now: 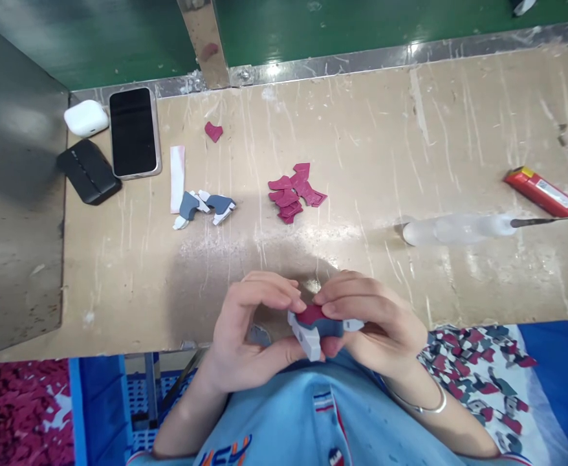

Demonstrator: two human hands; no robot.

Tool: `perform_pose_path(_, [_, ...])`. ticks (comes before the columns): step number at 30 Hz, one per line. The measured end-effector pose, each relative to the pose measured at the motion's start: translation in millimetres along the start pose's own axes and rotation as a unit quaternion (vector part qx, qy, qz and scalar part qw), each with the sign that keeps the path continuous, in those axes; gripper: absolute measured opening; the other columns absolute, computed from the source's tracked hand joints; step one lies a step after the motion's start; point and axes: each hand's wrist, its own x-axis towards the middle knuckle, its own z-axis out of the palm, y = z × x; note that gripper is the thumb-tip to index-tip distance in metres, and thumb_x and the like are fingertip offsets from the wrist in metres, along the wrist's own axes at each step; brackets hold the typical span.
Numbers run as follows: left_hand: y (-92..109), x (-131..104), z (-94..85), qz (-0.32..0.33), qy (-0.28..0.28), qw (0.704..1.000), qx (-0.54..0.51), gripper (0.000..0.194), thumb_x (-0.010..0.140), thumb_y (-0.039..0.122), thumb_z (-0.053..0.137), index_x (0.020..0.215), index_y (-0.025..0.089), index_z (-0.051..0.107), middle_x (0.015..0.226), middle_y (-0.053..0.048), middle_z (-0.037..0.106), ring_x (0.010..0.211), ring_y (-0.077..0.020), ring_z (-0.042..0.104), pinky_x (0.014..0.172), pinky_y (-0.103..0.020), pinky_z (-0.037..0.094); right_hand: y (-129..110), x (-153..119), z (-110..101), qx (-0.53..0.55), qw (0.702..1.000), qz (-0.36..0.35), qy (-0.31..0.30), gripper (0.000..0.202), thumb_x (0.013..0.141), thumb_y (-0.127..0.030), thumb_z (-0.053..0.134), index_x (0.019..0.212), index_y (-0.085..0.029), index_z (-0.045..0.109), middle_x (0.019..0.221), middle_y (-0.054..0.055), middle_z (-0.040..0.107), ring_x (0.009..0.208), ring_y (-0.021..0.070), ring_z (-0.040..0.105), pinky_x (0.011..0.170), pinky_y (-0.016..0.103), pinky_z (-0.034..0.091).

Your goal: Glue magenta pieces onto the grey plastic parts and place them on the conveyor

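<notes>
Between both hands, at the bench's front edge, is a small grey and white plastic part (329,327) with a dark red piece (312,314) on its top. My left hand (257,327) grips its white left end, thumb below and fingertips on the red piece. From the other side my right hand (376,320) pinches it, fingertips on top and thumb underneath. Beyond them on the bench lies a loose pile of flat dark red pieces (294,193). Two more grey and white parts (204,206) lie to its left. A single red piece (213,132) lies farther back.
On the bench's left stand a phone (133,133), a white earbud case (86,118) and a black box (90,172). A translucent bottle with a thin tip (458,229) and a red lighter (542,191) lie right. Below are bins of red pieces (22,414) and assembled parts (482,382).
</notes>
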Motion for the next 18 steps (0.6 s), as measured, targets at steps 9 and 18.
perform_pose_path(9, [11.7,-4.5,5.0,-0.024,0.018,1.000,-0.001,0.045,0.091,0.016,0.086,0.117,0.029,0.051,0.088,0.002,0.074,0.086,-0.0184,0.077,0.086,-0.037,0.070,-3.5,4.9,3.3,0.016,0.998,0.066,-0.019,0.021,0.102,-0.044,0.073,0.111,-0.025,0.072,0.089,0.005,0.080,0.081,0.0211,0.079,0.070,0.033,0.067])
perform_pose_path(18, [6.7,-2.2,9.1,-0.040,0.018,0.998,-0.040,0.030,0.099,0.023,0.078,0.110,0.027,0.051,0.089,0.003,0.068,0.079,-0.0134,0.073,0.073,-0.026,0.067,-8.4,1.3,7.1,-0.007,0.998,0.064,-0.014,0.016,0.106,-0.038,0.066,0.111,-0.022,0.067,0.090,0.007,0.078,0.085,0.0218,0.078,0.076,0.035,0.068])
